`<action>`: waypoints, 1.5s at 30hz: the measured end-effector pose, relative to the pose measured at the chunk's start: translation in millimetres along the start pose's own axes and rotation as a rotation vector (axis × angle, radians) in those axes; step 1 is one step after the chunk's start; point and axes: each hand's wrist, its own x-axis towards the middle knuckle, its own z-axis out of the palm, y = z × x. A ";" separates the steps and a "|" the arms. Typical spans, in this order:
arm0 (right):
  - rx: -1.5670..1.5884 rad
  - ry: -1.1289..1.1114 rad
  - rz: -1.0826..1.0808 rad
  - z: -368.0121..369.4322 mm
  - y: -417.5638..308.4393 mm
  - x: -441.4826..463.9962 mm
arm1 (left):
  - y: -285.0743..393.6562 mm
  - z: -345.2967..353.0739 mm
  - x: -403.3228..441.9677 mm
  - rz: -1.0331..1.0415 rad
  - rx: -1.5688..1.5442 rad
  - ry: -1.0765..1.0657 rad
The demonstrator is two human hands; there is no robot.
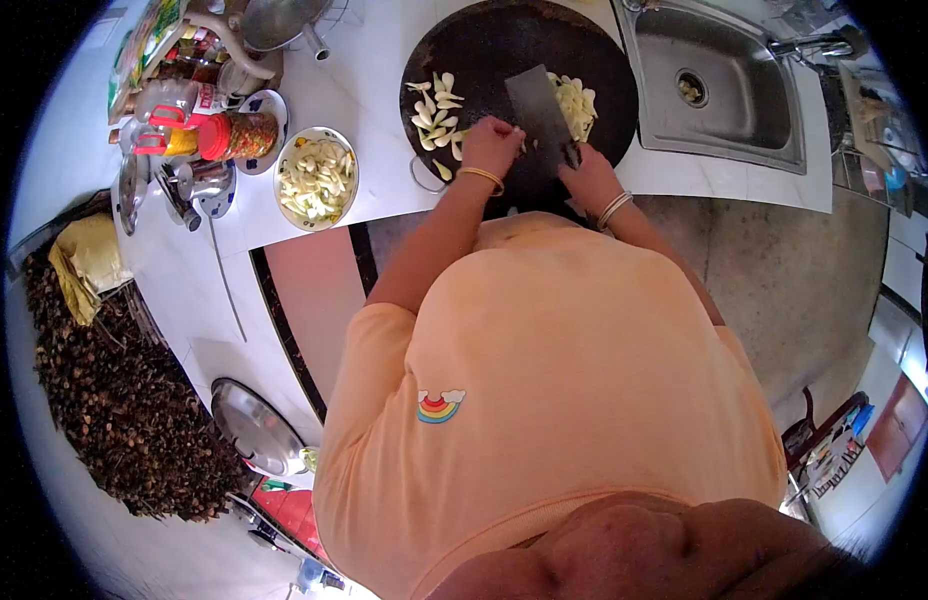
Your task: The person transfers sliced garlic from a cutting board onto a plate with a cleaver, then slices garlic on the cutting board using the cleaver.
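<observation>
Right hand (591, 180): fingers closed round handle of knife (537, 105). Left hand (490, 148): fingers bent, small gap at most, beside blade; could not tell whether they held garlic. Whole garlic (447, 82) lay left on board (474, 45), cut garlic (577, 107) right of blade. Good cutting seemed to want fingertips tucked, blade steady, piles apart.

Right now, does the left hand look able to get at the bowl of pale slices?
Probably yes: the bowl sits uncovered on the left hand's side, with only low, loose cloves between, and the cleaver is on the other side.
</observation>
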 end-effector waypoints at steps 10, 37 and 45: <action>0.026 -0.100 -0.009 -19.2 2.3 -18.7 | -4.6 7.0 -11.4 0.073 -0.045 0.008; 0.270 0.034 0.122 -10.6 -7.0 -10.8 | 12.5 -12.2 -18.4 0.373 0.237 0.336; 0.086 -0.136 0.028 -3.1 3.1 -6.5 | 2.4 -48.3 -20.3 0.276 0.743 0.303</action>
